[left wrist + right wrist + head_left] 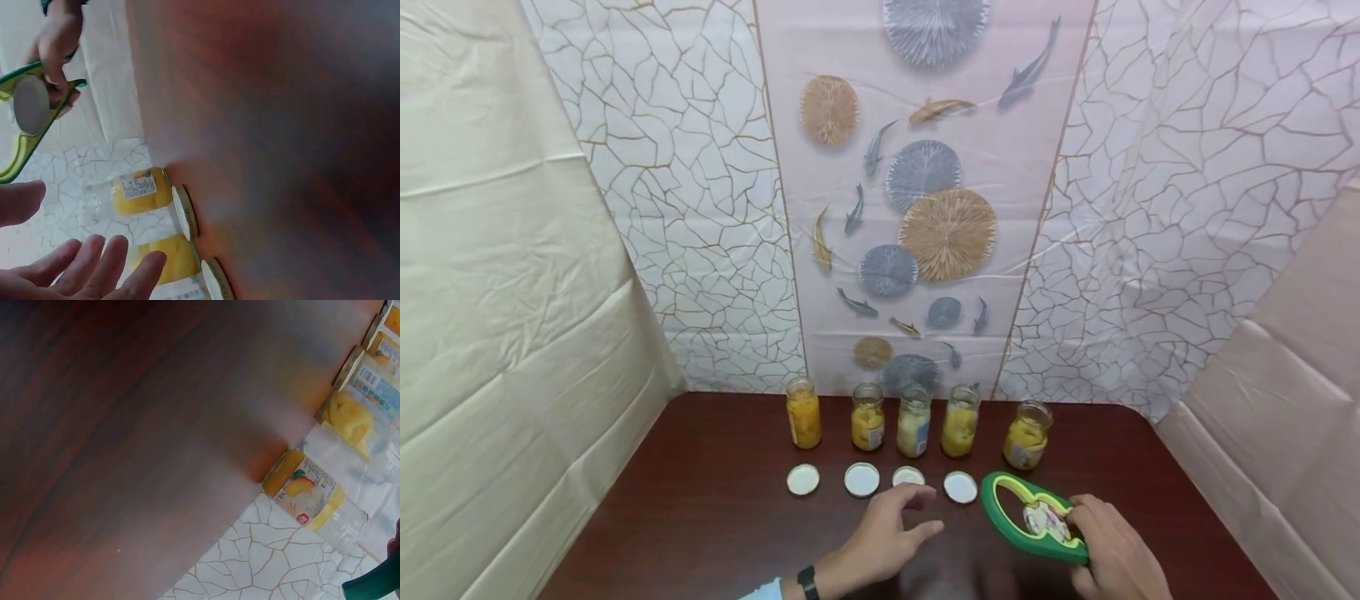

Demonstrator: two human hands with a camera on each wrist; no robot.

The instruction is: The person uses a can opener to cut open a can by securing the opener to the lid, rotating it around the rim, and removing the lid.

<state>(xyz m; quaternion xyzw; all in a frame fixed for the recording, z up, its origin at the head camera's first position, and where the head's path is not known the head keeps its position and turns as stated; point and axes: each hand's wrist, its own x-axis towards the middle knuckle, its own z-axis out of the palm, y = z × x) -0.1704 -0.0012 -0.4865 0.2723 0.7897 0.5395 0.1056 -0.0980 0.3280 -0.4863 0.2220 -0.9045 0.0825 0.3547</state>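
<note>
My right hand (1116, 550) grips one end of a green jar opener (1000, 512) with a yellow-green inner edge. A jar lid (1043, 521) sits within the opener; its pale round face (31, 105) shows in the left wrist view. Only the opener's green tip (372, 582) enters the right wrist view. My left hand (883, 533) is held out over the table, fingers loosely bent and thumb apart, with nothing between them. Just beyond it lies a white-faced lid (908, 476), partly overlapped by the fingers. The rightmost jar (1026, 437), lidless, holds yellow fruit and stands behind the opener.
Several more open glass jars stand in a row along the back, among them an orange-filled one (805, 417) and a pale one (913, 425). Lids lie before them, including the leftmost lid (802, 479) and another lid (960, 487). Patterned cloth (722, 208) hangs behind the dark table (700, 517).
</note>
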